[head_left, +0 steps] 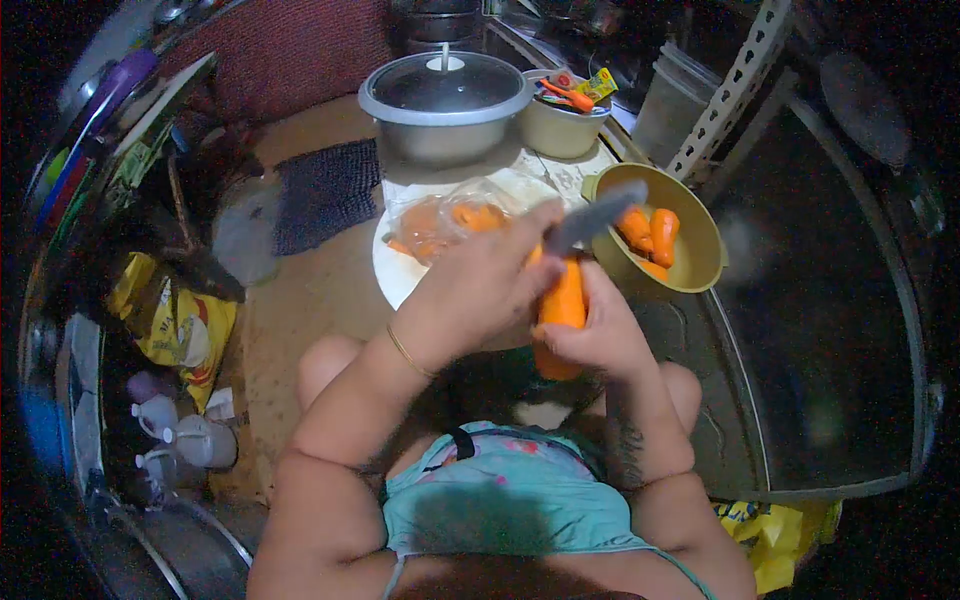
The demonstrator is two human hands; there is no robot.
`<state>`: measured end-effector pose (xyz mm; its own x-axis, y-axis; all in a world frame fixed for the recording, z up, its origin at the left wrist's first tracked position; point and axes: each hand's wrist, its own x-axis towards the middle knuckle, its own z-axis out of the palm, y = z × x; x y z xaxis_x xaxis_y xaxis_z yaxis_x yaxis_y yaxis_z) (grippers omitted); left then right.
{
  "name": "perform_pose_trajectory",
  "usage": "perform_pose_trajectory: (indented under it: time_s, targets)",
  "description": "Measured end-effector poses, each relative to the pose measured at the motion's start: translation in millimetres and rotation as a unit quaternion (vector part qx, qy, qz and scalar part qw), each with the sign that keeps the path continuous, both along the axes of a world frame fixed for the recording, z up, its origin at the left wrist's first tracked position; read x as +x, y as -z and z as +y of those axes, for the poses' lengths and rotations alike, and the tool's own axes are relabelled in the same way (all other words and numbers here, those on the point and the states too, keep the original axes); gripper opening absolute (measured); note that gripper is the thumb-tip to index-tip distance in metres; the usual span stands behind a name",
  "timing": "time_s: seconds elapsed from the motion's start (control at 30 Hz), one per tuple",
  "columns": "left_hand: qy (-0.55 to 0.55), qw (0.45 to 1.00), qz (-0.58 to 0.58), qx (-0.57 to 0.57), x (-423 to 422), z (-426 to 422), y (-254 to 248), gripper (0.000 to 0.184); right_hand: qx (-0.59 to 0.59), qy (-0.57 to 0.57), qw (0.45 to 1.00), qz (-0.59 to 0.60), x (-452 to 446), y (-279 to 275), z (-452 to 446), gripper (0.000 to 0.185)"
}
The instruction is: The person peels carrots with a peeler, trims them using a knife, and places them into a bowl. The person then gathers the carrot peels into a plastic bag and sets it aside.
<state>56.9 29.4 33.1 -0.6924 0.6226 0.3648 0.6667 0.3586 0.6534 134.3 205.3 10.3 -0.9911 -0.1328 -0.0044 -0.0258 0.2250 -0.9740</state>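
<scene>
My left hand (pixel 495 265), with a thin bracelet on its wrist, is closed around a knife (pixel 595 218). The grey blade points up and right and is smeared by motion; the handle is hidden in my fingers. My right hand (pixel 605 325) wraps around a thick orange carrot (pixel 563 300), held upright over my lap. The blade is close to the carrot's upper end; whether they touch I cannot tell. Behind my left hand, a clear plastic bag (pixel 440 225) with orange pieces rests on a white round surface (pixel 392 275).
A yellowish bowl (pixel 705 235) holding several carrots (pixel 664 237) stands at right. Farther back are a lidded pot (pixel 445 105) and a cream container (pixel 562 130) with packets and an orange-handled item. Plastic jugs (pixel 205 440) and a yellow bag (pixel 180 320) are at left.
</scene>
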Motion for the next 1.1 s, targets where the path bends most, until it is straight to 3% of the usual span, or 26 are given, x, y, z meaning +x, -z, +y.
perform_pose_trajectory:
  time_s: [0.13, 0.17, 0.33, 0.37, 0.5, 0.53, 0.57, 0.63, 0.7, 0.8, 0.83, 0.93, 1.03, 1.1]
  targets:
    - [-0.083, 0.985, 0.057, 0.14, -29, -6, 6, 0.052, 0.022, -0.073, 0.997, 0.005, 9, 9, -16, 0.094]
    - [-0.098, 0.989, -0.006, 0.107, -33, -14, 5, 0.051, 0.021, -0.072, 0.997, 0.016, 9, 11, -18, 0.094]
    - [-0.078, 0.994, -0.049, 0.063, -36, -20, 4, 0.054, -0.024, -0.02, 0.999, 0.022, 0, 5, -7, 0.093]
    - [-0.071, 0.995, -0.061, 0.042, -33, -18, 1, 0.055, 0.0, -0.021, 0.998, 0.067, -3, 15, -2, 0.088]
    - [-0.036, 0.998, -0.056, 0.015, -30, -14, -4, 0.057, -0.091, 0.082, 0.986, 0.112, 3, -11, 4, 0.085]
    - [-0.034, 0.997, -0.067, 0.017, -28, -14, -7, 0.057, -0.023, 0.142, 0.979, 0.146, 4, -22, 14, 0.085]
    - [-0.033, 0.996, -0.078, 0.021, -26, -15, -9, 0.056, -0.1, 0.184, 0.957, 0.199, 0, -19, 26, 0.078]
    - [-0.027, 0.997, -0.052, 0.043, -30, -16, -3, 0.053, 0.013, 0.238, 0.914, 0.329, -10, -39, 51, 0.066]
    - [-0.026, 0.993, -0.09, 0.07, -31, -16, -3, 0.051, 0.093, 0.3, 0.881, 0.353, -28, -45, 82, 0.059]
    - [-0.027, 0.98, -0.126, 0.152, -31, -16, 3, 0.047, 0.247, 0.328, 0.868, 0.279, -46, -38, 111, 0.053]
    - [-0.027, 0.973, -0.132, 0.188, -33, -16, 5, 0.045, 0.242, 0.354, 0.86, 0.276, -49, -32, 107, 0.049]
    - [-0.029, 0.97, -0.158, 0.181, -31, -15, 0, 0.05, 0.306, 0.309, 0.818, 0.377, -30, -32, 69, 0.041]
    - [-0.023, 0.986, -0.1, 0.129, -27, -11, -3, 0.043, 0.04, 0.186, 0.948, 0.253, -13, -27, 19, 0.046]
    - [-0.004, 0.992, 0.005, 0.126, -22, -5, -2, 0.035, -0.114, 0.114, 0.972, 0.173, -16, -21, 1, 0.048]
